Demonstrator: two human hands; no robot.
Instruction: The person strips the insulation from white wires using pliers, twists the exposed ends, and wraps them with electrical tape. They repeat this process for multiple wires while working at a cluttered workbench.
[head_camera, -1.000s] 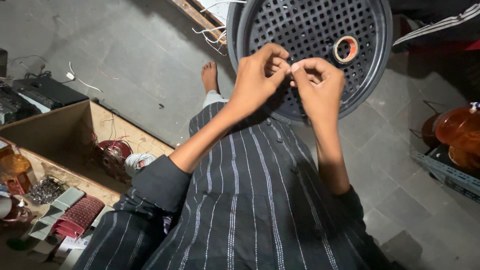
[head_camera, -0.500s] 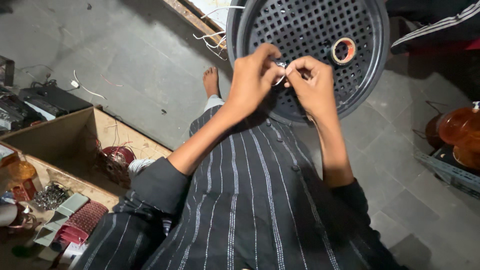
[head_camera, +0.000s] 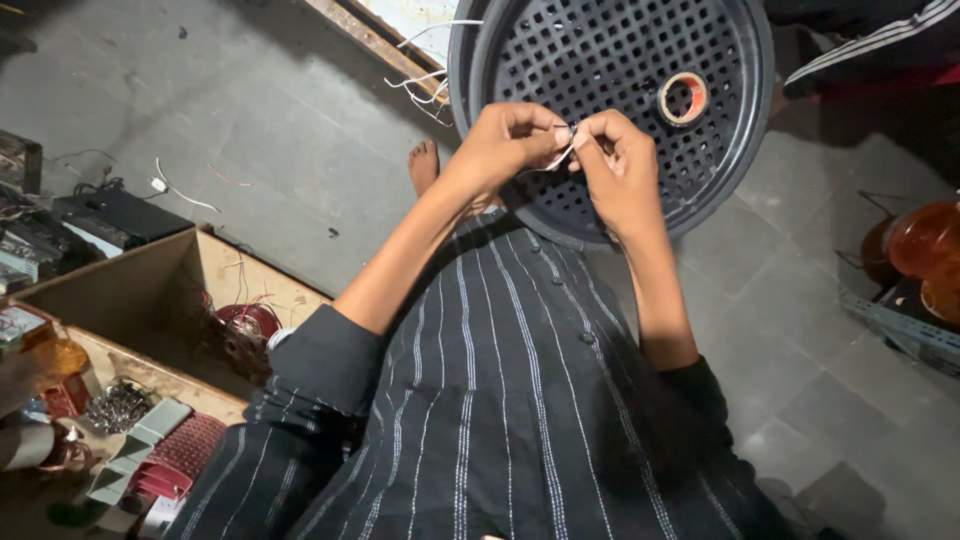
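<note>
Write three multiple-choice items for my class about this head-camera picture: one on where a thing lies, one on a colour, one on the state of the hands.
1. Where does the roll of tape lie?
A. on the round perforated tray
B. in the wooden box
C. on the person's lap

2. What colour is the tray?
A. white
B. black
C. yellow

3. What are the left hand and right hand doing?
A. resting flat on the floor
B. pinching a thin pale wire between them
C. each lifting the tray

Answers: 1 A, the roll sits on the tray's grid; 2 B, the tray is dark throughout; 3 B, the fingertips of both meet on the wire.
</note>
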